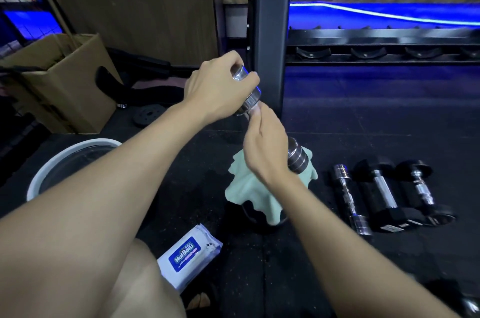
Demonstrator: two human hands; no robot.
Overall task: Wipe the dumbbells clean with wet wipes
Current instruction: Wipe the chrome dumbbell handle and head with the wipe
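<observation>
I hold a chrome dumbbell [297, 157] tilted in the air above the black floor. My left hand [220, 86] grips its upper chrome end. My right hand [265, 146] is curled round its handle, with a sliver of white wipe showing at the fingertips. The lower chrome end pokes out to the right of my right hand. A pale green cloth [249, 193] lies draped over a dark object beneath. A white pack of wet wipes [188, 255] with a blue label lies on the floor near my knee.
Three more dumbbells [384, 195] lie side by side at the right. A white basin [52, 164] stands at the left, a cardboard box [67, 83] behind it. A dark rack post [270, 31] and dumbbell rack [384, 52] stand behind.
</observation>
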